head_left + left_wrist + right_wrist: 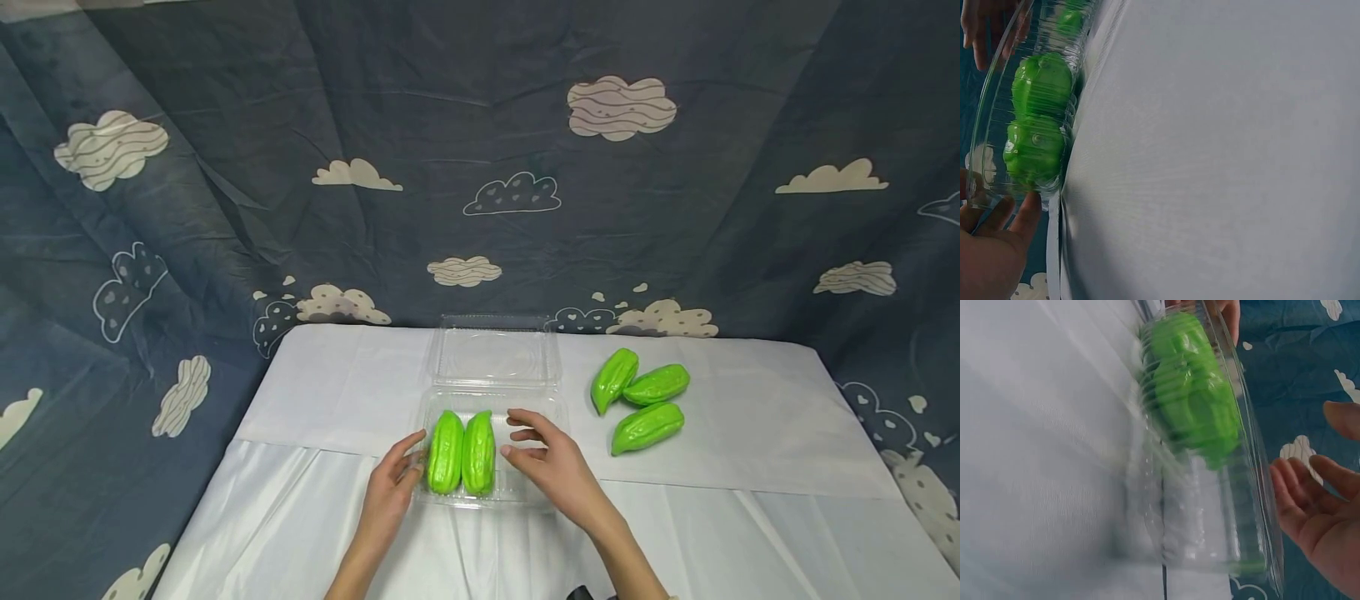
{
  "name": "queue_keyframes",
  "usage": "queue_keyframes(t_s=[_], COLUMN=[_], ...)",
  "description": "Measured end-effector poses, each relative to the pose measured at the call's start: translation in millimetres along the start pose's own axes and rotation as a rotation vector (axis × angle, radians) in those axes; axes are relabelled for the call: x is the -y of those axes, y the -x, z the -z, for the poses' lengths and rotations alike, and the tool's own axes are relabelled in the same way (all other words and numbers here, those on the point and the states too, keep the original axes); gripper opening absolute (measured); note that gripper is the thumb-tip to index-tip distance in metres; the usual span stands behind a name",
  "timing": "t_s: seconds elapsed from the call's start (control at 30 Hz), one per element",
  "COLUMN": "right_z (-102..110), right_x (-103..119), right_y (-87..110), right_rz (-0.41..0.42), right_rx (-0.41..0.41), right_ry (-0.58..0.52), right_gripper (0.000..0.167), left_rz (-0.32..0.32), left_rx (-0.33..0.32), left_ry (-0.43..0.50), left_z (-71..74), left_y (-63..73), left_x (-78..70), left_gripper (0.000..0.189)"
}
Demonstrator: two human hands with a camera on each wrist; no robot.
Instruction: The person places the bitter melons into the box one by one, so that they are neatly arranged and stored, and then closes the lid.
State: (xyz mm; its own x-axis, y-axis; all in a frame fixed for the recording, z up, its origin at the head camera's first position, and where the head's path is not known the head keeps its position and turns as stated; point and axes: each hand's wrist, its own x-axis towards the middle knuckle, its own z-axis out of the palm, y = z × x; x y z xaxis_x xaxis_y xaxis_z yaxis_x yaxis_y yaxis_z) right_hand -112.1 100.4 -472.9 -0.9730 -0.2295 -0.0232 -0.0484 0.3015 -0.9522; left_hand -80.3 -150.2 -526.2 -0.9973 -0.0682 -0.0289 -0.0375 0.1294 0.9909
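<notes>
A clear plastic clamshell box (528, 493) lies with its lid (495, 357) folded back. Two bright green, ribbed fruits with tapered ends, a left one (446, 454) and a right one (478, 454), sit side by side in the box's left half. My left hand (390, 483) is at the box's left edge, and its extended fingers (1027, 219) touch the end wall in the left wrist view. Over the box's right half, my right hand (555, 471) holds nothing, its fingers loosely bent and thumb apart, close to the right fruit.
Three more green fruits, one at the back (615, 381), one in the middle (657, 384) and one in front (647, 427), lie on the white cloth (750, 433) right of the box. A dark cloud-patterned curtain (480, 125) hangs behind the table and at both sides.
</notes>
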Motion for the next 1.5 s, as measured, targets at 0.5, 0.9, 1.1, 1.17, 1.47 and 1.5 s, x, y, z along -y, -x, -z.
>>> queue_keyframes(t_s=[0.5,0.9,1.1,1.17,1.47,1.5], right_z=[23.6,54.7,70.3,75.6,102.5,105.9], right_x=[-14.7,-35.8,-47.0,-50.5,-63.8,-64.8], right_y=[14.4,16.3,19.3,20.6,25.4,25.7], right_rz=[0.225,0.305,0.321,0.337,0.285,0.273], right_rx=[-0.116,-0.159,-0.171,-0.179,-0.198,-0.199], right_ry=[0.017,0.192,0.266,0.282,0.365,0.375], right_gripper=[0.039,0.042,0.046,0.048,0.053,0.053], left_rz=[-0.017,-0.007,-0.016,-0.012,-0.036,-0.039], left_rx=[-0.003,-0.002,0.004,0.005,0.006,0.007], left_ry=[-0.002,0.019,0.027,0.025,0.028,0.026], left_z=[-0.8,-0.8,-1.3,-1.2,-0.8,-0.9], left_y=[0.0,-0.2,0.3,0.4,-0.3,-0.4], left_x=[1.4,-0.6,0.7,1.1,2.5,2.8], left_gripper=[0.048,0.048,0.049,0.049,0.049,0.049])
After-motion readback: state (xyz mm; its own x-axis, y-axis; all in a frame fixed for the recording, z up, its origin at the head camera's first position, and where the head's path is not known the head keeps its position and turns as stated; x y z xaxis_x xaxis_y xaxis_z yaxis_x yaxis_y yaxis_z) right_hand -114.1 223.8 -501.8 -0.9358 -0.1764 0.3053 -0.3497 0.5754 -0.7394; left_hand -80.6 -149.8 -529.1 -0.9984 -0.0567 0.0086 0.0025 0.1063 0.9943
